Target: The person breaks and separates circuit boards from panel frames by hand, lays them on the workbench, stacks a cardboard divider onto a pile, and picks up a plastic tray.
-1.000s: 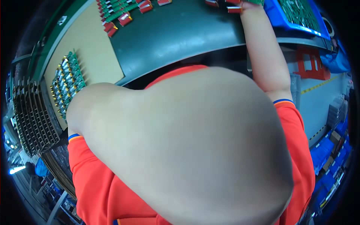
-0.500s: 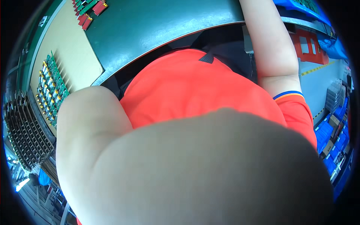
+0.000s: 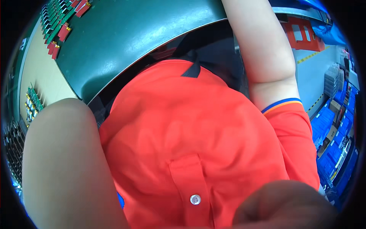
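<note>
The right forearm (image 3: 263,42) stretches to the far edge, over the front of a dark green work surface (image 3: 114,42), and the right hand lies beyond the view, so I cannot tell whether it grips anything. The left arm (image 3: 65,152) fills the near left, bent with its elbow beside the bench corner. A blurred shape at the near right, in front of the red shirt (image 3: 190,114), is probably the left hand (image 3: 282,206), very close to the camera; whether its fingers are curled round something or loose cannot be made out. The green circuit boards (image 3: 60,24) with red blocks (image 3: 64,32) lie in rows at the far left of the green surface, by a tan panel (image 3: 45,72). On that panel, near the left elbow, sits another board (image 3: 32,102) (its silver parts tipped with yellow), partly hidden by the arm, with a dark rack (image 3: 13,152) further left. On the right are an orange-red stool (image 3: 314,44), a blue bag (image 3: 329,34) beside it, grey stacked trays (image 3: 333,80) and, nearer, blue bins (image 3: 324,118).
</note>
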The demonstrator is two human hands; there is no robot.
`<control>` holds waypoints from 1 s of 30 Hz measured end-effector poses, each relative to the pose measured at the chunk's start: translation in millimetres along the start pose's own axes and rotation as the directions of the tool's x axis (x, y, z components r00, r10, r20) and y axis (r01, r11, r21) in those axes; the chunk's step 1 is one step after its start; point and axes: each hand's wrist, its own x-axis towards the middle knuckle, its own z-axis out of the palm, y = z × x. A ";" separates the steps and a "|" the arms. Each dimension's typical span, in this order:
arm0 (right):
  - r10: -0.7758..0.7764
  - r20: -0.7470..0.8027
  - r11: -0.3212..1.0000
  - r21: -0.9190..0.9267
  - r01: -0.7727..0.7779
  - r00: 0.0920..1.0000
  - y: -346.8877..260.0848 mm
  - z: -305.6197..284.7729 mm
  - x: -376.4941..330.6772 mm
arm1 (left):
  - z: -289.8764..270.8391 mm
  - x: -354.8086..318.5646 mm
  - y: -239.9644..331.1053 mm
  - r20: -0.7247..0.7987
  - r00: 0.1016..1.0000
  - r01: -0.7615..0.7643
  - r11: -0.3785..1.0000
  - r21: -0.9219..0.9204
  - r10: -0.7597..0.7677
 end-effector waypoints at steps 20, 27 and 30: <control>0.026 -0.017 1.000 -0.013 -0.026 1.000 -3.4 -18.2 -10.3 | 13.2 17.1 -17.1 0.081 0.997 0.032 0.990 -0.136 -0.021; 0.042 -0.010 0.999 0.018 -0.042 0.999 12.0 -24.2 -17.8 | 24.8 12.3 -18.4 0.119 0.991 0.081 0.981 -0.174 -0.061; 0.012 0.002 1.000 0.020 -0.012 1.000 8.9 -24.9 -4.6 | 11.2 15.4 -26.6 0.158 0.986 0.082 0.982 -0.169 -0.055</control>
